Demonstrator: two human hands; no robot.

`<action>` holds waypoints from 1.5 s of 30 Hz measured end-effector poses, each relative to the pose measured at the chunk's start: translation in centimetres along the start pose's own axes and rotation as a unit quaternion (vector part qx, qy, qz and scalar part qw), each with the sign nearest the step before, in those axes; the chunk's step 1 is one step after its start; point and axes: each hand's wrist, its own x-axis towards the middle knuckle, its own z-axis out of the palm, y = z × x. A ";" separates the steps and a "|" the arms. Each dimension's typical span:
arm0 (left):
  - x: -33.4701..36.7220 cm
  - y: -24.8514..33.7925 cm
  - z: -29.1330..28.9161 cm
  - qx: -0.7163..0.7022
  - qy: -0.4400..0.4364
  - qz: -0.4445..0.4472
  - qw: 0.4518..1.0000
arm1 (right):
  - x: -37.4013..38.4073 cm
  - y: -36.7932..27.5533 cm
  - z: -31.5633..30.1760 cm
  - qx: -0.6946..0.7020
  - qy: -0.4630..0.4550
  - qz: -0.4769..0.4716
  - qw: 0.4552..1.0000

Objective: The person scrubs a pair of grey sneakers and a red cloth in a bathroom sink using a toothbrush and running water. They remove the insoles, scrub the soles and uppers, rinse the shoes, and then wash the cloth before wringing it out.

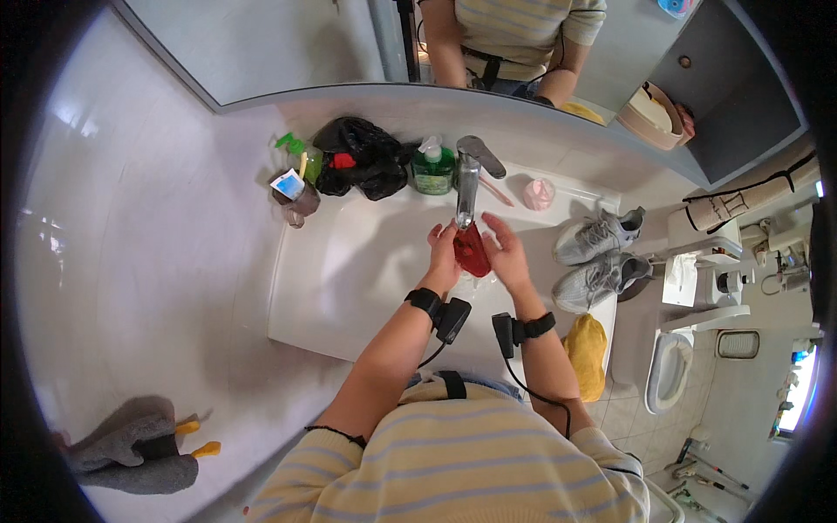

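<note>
At the far left, low down, I see a grey fuzzy item [144,449] with two orange-yellow tips against the pale wall. Next comes the white basin [323,288]; at its back left corner stands a dark cup [302,206] with a tube [288,183] in it, just beside a clear pump bottle [312,162] with a green top. A black plastic bag [370,166] slumps next to them, something red showing in its folds, and right of it stands a green soap bottle [433,173] with a white pump.

In the middle, directly beneath the spout of the chrome faucet [466,187], is a dark red item [472,253], too small for me to tell what it is. The person's left hand [444,259] has its grip on the left edge of it, fingers curled in. The right hand [506,254] is released, fingers spread, its palm side just beside the item's right edge; I cannot tell whether they touch. Black bands circle both wrists.

Right of the faucet lie a slim pink stick [495,191] and a crumpled pink item [539,194]. Two grey sneakers [602,277] rest along the basin's right side, a yellow cloth [587,357] near them, and farther right is a toilet [670,373].
</note>
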 end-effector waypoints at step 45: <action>-1.7 2.3 -1.7 0.174 -0.104 -0.050 0.978 | -1.6 -2.5 3.2 -0.020 -0.143 0.049 0.988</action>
